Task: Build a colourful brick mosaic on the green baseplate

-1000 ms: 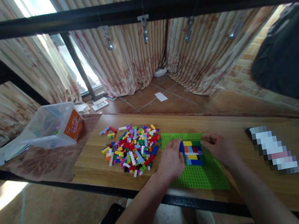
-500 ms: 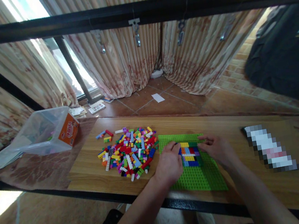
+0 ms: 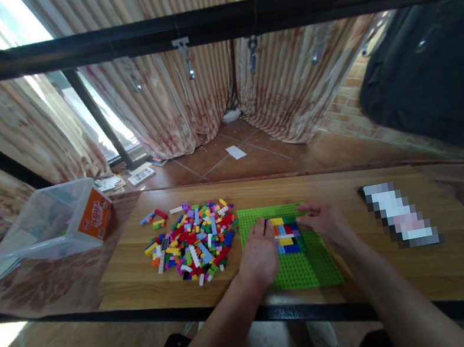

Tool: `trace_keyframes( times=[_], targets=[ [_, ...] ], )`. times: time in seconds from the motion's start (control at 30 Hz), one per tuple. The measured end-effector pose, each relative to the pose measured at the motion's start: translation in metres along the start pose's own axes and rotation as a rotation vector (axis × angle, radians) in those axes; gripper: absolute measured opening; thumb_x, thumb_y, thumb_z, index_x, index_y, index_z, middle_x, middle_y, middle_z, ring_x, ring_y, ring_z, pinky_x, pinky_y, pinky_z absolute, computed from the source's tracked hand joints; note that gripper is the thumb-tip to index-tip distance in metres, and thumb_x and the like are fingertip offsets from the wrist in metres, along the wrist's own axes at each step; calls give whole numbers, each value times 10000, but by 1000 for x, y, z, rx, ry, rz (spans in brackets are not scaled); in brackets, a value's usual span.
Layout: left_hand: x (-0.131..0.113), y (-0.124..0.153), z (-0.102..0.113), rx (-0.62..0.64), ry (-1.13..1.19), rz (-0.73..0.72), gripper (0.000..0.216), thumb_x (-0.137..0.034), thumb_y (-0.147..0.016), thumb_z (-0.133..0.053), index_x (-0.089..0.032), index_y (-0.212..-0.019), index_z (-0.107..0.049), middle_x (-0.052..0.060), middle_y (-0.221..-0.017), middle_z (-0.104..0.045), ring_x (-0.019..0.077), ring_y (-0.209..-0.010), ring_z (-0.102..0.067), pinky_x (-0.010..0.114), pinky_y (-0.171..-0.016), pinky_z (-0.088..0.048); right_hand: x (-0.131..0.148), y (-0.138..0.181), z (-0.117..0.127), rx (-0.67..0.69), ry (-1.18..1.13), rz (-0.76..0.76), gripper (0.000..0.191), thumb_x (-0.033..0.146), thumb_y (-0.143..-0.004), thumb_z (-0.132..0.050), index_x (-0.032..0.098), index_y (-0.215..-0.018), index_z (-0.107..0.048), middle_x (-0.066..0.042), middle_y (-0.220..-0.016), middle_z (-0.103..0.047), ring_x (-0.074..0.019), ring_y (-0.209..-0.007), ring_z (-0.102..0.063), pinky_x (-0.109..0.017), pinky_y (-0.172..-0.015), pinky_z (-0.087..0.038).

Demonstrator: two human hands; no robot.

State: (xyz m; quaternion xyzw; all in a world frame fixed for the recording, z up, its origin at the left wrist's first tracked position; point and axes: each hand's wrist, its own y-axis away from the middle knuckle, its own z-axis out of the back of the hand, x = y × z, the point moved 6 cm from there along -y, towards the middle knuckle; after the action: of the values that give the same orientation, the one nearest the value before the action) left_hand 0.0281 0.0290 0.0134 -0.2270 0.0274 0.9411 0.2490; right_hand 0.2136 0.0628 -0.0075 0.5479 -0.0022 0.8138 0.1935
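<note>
On the wooden table lies a green baseplate [image 3: 306, 274] with studs. Near its middle, a low block of coloured toy bricks [image 3: 287, 237] is built up in yellow, red, white, blue and green rows. My left hand [image 3: 259, 255] rests over the baseplate at the block's left side, fingers curled; a small dark patch shows at the fingertips, too small to name. At the block's upper right edge is my right hand [image 3: 325, 221], thumb and index bent towards each other by the green bricks. What lies between those fingertips is hidden.
A heap of loose toy bricks [image 3: 197, 242] spreads left of the baseplate. Further left stands a clear plastic box [image 3: 49, 220] with an orange label. A blurred-out dark-edged object [image 3: 401, 215] lies on the right. Overhead runs a black bar [image 3: 210, 25] with hanging clips.
The whole view has shifted, so most things sit further left in the picture. Both hands stay at the same sides of the brick block, with little visible movement.
</note>
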Motion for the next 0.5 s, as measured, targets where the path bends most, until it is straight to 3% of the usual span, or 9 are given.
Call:
trace_keyframes(
  times=[0.27, 0.37, 0.5],
  targets=[
    [-8, 3, -3, -6, -20, -38, 475, -138, -909, -379, -21, -1368, -414, 248, -1427, -456, 316, -1386, -376, 481, -1129, -340, -9, -3, 1, 0, -41, -4, 286, 178, -599, -690, 118, -878, -681, 13, -498, -610, -149, -469, -596, -244, -464, -432],
    [-7, 4, 0, -22, -18, -37, 475, -166, -907, -399, 13, -1346, -429, 262, -1403, -467, 323, -1357, -409, 452, -1127, -354, -17, -11, 2, 31, 10, 40, 349, 243, -588, -708, 124, -916, -690, 7, -516, -621, -158, -470, -595, -256, -454, -426],
    [-4, 5, 9, -63, 78, -43, 431, -180, -897, -428, -47, -1304, -476, 206, -1341, -527, 284, -1315, -453, 408, -1114, -389, -26, -18, 6, 35, 127, 98, 396, 319, -618, -690, 122, -963, -701, -39, -584, -669, -205, -546, -654, -287, -491, -471]
  ],
)
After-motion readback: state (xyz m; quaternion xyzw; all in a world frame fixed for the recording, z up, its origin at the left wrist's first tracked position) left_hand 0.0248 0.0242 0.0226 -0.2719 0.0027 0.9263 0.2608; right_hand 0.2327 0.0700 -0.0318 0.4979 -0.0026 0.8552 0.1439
